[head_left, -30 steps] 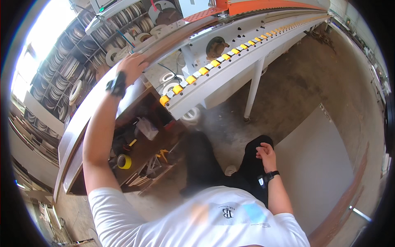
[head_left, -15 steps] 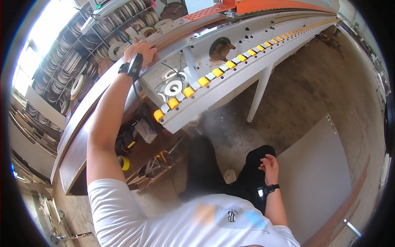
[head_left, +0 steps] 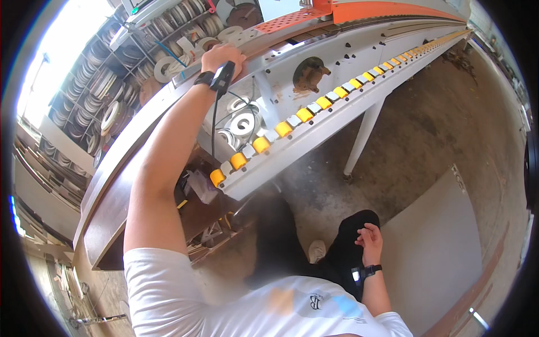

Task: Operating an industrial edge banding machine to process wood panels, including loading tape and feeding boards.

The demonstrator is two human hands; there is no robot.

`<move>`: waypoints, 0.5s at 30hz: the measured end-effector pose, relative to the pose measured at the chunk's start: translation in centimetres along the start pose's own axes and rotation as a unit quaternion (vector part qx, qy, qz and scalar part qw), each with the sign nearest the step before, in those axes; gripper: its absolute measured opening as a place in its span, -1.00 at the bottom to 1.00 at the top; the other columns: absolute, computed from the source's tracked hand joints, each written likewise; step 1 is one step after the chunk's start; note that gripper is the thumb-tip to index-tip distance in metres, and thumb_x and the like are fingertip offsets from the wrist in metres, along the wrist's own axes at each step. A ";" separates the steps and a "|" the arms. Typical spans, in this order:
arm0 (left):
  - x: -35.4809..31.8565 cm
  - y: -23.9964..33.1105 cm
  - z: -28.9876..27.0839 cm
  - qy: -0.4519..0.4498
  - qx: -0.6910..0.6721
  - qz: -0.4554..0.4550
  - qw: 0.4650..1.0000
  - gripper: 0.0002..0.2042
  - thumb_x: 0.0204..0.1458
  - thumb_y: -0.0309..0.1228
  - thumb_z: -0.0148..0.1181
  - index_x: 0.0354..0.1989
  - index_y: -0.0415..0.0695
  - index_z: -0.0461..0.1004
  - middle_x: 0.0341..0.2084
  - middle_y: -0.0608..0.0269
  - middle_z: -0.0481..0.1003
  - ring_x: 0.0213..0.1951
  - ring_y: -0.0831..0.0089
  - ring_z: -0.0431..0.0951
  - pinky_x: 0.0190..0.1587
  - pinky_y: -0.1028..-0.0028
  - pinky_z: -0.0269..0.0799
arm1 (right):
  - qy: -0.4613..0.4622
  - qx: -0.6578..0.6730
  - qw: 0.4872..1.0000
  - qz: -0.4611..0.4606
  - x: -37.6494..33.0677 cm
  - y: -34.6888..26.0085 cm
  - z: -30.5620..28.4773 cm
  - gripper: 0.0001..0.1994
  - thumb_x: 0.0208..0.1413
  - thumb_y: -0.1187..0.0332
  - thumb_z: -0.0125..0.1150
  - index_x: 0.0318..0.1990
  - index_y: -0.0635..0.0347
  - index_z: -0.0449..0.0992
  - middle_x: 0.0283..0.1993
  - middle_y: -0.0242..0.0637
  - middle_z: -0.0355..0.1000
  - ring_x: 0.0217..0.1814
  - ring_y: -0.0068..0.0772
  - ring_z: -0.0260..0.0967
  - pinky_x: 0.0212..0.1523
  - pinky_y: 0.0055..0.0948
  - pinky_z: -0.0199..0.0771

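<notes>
Person (head_left: 252,309) rests the left hand (head_left: 223,58) on a brown strip (head_left: 275,40) at the frame's upper centre, whether gripping it I cannot tell; the right hand (head_left: 371,244), lower right, hangs loosely curled and empty.

The person's left arm (head_left: 160,180) is stretched far forward, and the left hand (head_left: 224,59) shows its back upward. The right hand (head_left: 371,245), loosely curled, is held low, near the right knee (head_left: 353,224).
</notes>
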State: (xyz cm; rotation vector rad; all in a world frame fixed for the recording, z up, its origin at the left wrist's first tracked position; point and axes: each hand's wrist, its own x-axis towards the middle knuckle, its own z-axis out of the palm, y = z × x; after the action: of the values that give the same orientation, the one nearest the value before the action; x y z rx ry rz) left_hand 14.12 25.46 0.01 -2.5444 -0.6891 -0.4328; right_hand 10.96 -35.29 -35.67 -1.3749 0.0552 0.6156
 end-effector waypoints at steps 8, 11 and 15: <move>0.1 0.3 0.1 0.043 -0.058 0.022 0.997 -0.53 0.38 0.04 0.06 0.16 -0.05 0.64 0.21 0.19 0.57 0.27 0.04 0.51 0.35 0.07 0.42 | 0.021 0.050 0.998 -0.020 -0.3 0.2 -0.9 -0.74 0.41 0.37 0.31 0.17 0.14 0.51 -0.12 -0.30 0.62 -0.27 -0.59 0.54 -0.23 -0.44 0.70; -2.2 -3.2 -0.4 -0.042 -0.083 -0.046 0.995 -0.20 0.34 0.30 -0.02 0.38 -0.23 0.43 0.38 -0.10 0.44 0.42 -0.03 0.40 0.46 0.10 0.32 | 0.014 0.063 0.997 -0.029 -0.6 0.6 -0.9 -0.73 0.40 0.37 0.32 0.17 0.15 0.51 -0.12 -0.28 0.62 -0.27 -0.58 0.54 -0.23 -0.42 0.70; -6.4 -8.3 -0.6 -0.080 -0.091 -0.076 0.990 -0.03 0.30 0.43 -0.07 0.51 -0.29 0.27 0.45 -0.18 0.36 0.49 -0.05 0.33 0.52 0.14 0.24 | 0.013 0.039 0.999 -0.029 -0.6 0.8 -0.8 -0.72 0.39 0.37 0.33 0.17 0.17 0.51 -0.11 -0.29 0.61 -0.26 -0.56 0.54 -0.21 -0.41 0.70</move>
State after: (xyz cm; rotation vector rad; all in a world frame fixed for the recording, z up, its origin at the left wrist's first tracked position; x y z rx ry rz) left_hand 4.25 28.96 0.84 -2.7303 -0.9469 -0.3577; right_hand 10.41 -36.22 -36.33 -1.3037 0.0581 0.5415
